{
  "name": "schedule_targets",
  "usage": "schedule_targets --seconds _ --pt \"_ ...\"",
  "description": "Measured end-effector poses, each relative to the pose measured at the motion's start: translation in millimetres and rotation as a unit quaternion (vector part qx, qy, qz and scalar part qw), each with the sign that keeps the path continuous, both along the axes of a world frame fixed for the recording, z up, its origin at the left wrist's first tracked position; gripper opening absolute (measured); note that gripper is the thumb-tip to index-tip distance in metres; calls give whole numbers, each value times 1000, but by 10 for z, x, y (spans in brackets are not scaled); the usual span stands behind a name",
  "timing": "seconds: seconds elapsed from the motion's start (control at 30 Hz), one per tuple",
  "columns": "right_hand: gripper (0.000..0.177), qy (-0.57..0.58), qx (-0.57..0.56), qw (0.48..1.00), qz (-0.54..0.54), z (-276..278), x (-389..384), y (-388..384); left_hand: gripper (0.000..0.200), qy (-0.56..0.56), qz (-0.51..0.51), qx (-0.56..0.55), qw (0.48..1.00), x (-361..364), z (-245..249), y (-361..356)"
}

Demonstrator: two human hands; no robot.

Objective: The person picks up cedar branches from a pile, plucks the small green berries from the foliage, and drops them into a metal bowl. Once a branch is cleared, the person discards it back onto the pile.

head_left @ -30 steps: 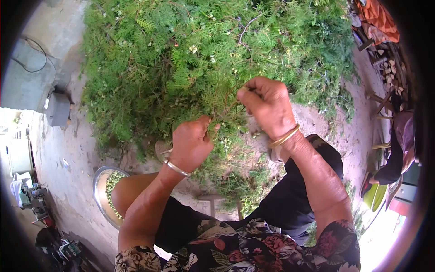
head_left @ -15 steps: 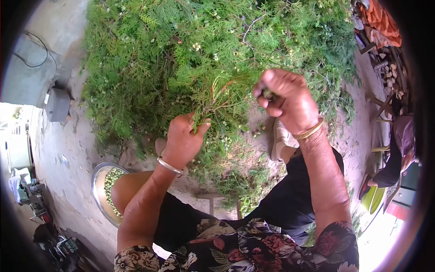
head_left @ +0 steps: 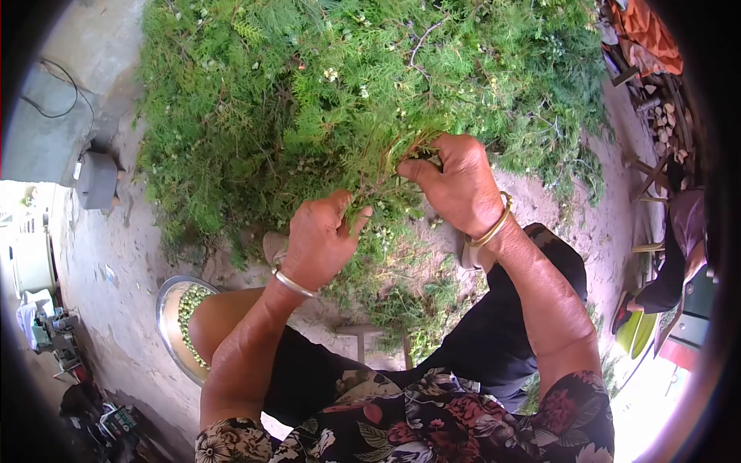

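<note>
The left hand point(head_left: 320, 239) is clenched around the stem end of a cypress-like sprig point(head_left: 382, 176), held just over the near edge of the heap of green foliage point(head_left: 309, 92). The right hand point(head_left: 455, 181) grasps the sprig's far tip, thumb and fingers pinched shut on the greenery there; whether a berry sits in that pinch cannot be told.

To the near left of the heap, beside the person's knee, a metal plate point(head_left: 164, 328) carries a layer of small green berries point(head_left: 190, 309), so some picking looks done. Judging by the size of the heap, which fills the ground ahead, most of the work remains. Loose scraps of foliage point(head_left: 401, 305) lie at the heap's near edge.
</note>
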State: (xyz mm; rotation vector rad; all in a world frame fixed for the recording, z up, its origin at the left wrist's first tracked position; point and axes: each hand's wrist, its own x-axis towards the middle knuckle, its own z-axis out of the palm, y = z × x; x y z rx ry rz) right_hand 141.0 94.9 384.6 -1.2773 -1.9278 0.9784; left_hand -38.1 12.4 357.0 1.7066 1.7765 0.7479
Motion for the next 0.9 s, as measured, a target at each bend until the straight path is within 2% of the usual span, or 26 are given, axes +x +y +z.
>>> schedule_targets --seconds 0.1,0.17,0.2,0.23,0.27,0.3,0.33,0.37,0.4,0.43,0.47,0.5,0.53,0.57,0.63,0.77,0.83,0.87,0.9 --pt "17 16 21 1000 -8 41 5 6 26 -44 9 -28 999 18 33 -2" --pt "18 40 -20 999 -19 140 25 57 29 -77 35 148 985 86 -1 -39" --pt "18 62 -65 995 -33 129 58 64 29 -86 29 133 987 113 -3 -56" --pt "14 47 -50 996 -50 47 75 82 29 -111 55 107 986 115 12 -39" --pt "10 -116 148 982 15 -11 187 123 30 -135 84 81 984 108 18 -15" --pt "9 -267 336 898 93 -26 288 159 28 -106 51 57 991 66 23 15" --pt "11 -109 168 979 28 5 325 139 26 -76 17 34 996 18 36 3" --pt "14 56 -5 997 -46 84 340 178 26 -84 19 22 996 -1 55 -21" --pt "18 250 -202 938 -131 158 374 298 22 -85 16 1 996 -15 76 -39" --pt "14 359 -263 885 -133 186 459 354 19 -84 13 -17 996 -26 81 -45" --pt "13 410 -294 856 -118 214 549 364 19 -90 15 -26 995 -38 58 -44" --pt "13 459 -322 821 -103 230 629 374 17 -81 20 11 996 -52 22 -35" --pt "13 473 -324 812 -111 240 684 347 15 -70 26 50 996 -58 4 -30" --pt "14 486 -326 802 -117 255 741 309 15 -75 31 42 996 -40 45 -25" --pt "21 487 -335 803 -75 235 967 311 13 -137 136 -90 977 16 152 4" --pt "32 512 -325 795 2 233 1171 236 11 -153 128 -93 976 -1 45 29" --pt "32 521 -418 742 48 157 1468 410 12 -126 137 -110 976 19 16 55" --pt "32 522 -419 742 44 140 1443 372 13 -124 132 -105 978 21 -8 62" --pt "31 513 -367 775 37 130 1366 306 13 -122 129 -107 978 5 -68 67"
